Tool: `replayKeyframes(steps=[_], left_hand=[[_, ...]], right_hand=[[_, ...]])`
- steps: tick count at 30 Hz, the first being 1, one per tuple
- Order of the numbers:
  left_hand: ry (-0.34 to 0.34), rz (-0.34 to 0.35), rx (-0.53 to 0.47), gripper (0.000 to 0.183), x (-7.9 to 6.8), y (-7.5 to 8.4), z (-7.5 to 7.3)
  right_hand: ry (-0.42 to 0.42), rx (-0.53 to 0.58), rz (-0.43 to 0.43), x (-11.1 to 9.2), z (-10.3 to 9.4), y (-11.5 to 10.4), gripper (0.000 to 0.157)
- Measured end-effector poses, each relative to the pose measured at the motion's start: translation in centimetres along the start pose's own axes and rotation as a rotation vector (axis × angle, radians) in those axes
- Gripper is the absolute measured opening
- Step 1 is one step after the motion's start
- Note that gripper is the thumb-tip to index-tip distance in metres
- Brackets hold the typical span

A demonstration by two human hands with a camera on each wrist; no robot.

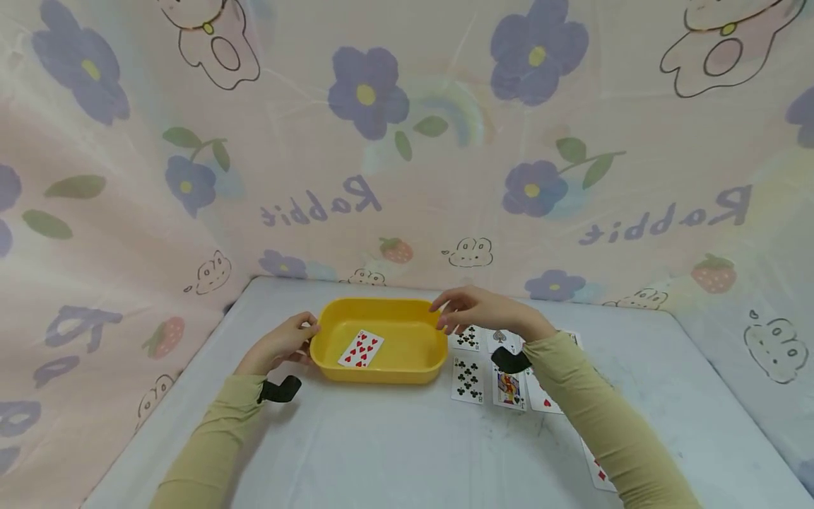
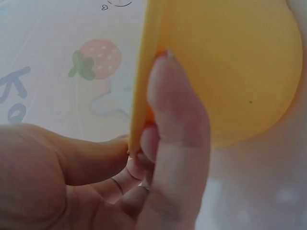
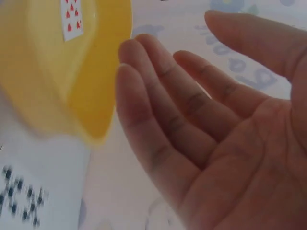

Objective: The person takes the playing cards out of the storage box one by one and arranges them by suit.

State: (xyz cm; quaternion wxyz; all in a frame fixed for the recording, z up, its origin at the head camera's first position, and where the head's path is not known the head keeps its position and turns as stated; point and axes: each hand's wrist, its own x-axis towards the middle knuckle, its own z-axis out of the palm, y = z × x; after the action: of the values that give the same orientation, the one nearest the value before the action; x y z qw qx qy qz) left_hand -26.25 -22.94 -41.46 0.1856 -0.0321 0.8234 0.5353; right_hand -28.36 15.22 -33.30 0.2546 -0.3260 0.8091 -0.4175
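A yellow plastic tray (image 1: 381,376) is in the middle of the head view, with one hearts playing card (image 1: 361,348) lying face up inside it. My left hand (image 1: 282,344) pinches the tray's left rim; in the left wrist view the thumb is on one side of the wall and the fingers (image 2: 180,124) are on the other. Just beyond the tray's right end is my right hand (image 1: 486,311), holding nothing. Its fingers (image 3: 168,115) are extended and slightly bent, close to the rim, and the palm shows in the right wrist view.
Face-up cards lie in rows right of the tray, among them a clubs card (image 1: 468,380), a face card (image 1: 509,388) and a spade card (image 1: 500,341). The right forearm partly covers several, including a diamond card (image 1: 600,472). A patterned cloth (image 1: 432,177) hangs behind the white table (image 1: 381,452).
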Motion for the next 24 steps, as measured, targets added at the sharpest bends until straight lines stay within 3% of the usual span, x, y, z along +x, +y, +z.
replayKeyframes(steps=[11,24], left_hand=[[0.002,-0.006,-0.033,0.018,0.0,0.0,0.0],[0.016,0.005,-0.019,0.020,-0.1,-0.1,-0.1]], right_hand=[[-0.091,0.064,0.055,8.5,2.5,-0.3,0.034],[-0.137,0.002,0.191,13.2,6.0,1.2,0.037]])
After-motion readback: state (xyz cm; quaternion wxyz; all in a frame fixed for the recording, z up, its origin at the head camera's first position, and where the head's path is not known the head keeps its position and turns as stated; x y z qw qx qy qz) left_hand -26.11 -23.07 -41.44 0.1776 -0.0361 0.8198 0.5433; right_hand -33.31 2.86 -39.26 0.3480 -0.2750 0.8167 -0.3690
